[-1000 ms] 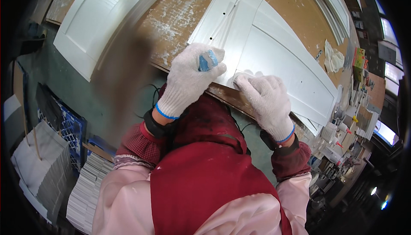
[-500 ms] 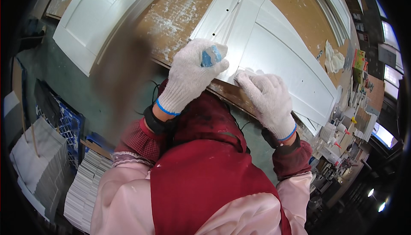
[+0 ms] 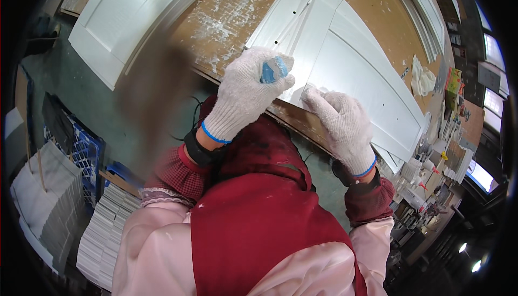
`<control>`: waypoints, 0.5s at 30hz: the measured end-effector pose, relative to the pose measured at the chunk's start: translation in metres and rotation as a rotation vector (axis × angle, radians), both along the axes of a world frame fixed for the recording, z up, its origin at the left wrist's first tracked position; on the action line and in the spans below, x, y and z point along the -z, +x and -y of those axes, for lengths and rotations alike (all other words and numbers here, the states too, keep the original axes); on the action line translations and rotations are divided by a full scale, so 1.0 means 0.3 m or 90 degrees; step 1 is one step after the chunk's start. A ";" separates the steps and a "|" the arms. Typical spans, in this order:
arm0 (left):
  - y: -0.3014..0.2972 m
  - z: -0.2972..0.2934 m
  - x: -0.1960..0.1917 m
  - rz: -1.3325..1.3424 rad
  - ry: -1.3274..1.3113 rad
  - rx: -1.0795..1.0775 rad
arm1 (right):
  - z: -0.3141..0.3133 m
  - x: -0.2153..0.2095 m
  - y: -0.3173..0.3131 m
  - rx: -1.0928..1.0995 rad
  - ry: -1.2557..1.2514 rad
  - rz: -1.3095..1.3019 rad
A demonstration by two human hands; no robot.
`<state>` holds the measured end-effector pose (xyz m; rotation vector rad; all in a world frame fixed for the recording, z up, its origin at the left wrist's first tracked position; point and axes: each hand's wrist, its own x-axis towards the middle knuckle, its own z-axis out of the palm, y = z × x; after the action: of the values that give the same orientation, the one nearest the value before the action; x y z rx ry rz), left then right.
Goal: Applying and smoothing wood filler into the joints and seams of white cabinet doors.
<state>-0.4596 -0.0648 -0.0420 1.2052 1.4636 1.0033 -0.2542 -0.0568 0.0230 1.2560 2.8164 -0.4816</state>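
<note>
My left hand (image 3: 245,88), in a white knit glove, is closed around a small blue piece with pale grey stuff smeared on it (image 3: 274,70). It is held just above the near left corner of the white panels. My right hand (image 3: 345,126), gloved the same way, has its fingers pinched together at the near edge of a white framed panel (image 3: 350,48). Whatever those fingertips hold, if anything, is too small to make out. Under and left of that panel lies another white panel (image 3: 278,18) with dark holes.
The panels lie on a brown, paint-smeared table (image 3: 226,12). More white panels (image 3: 127,12) stand at left, and a stack (image 3: 415,10) leans far right. A crumpled cloth (image 3: 422,77) lies near bottles (image 3: 415,199). Stacked white boards (image 3: 108,236) and a blue crate (image 3: 89,158) sit lower left.
The whole view has shifted slightly, so the panels and both hands appear a little further right. Both hands keep nearly the same grip and place at the panel edge.
</note>
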 end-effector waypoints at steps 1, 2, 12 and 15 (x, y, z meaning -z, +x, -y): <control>-0.001 0.001 -0.002 -0.007 -0.010 0.001 | 0.004 0.010 0.003 -0.001 -0.001 0.000; -0.001 0.000 -0.003 -0.006 -0.011 0.000 | 0.008 0.019 0.007 0.002 0.012 -0.005; -0.004 -0.004 0.001 -0.013 0.010 0.000 | 0.005 0.020 0.012 -0.053 0.092 -0.027; -0.002 -0.006 -0.002 -0.035 0.010 0.005 | 0.004 0.023 0.019 -0.064 0.102 -0.034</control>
<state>-0.4602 -0.0629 -0.0413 1.2581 1.4956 0.9859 -0.2484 -0.0581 0.0162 1.1330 2.9983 -0.2945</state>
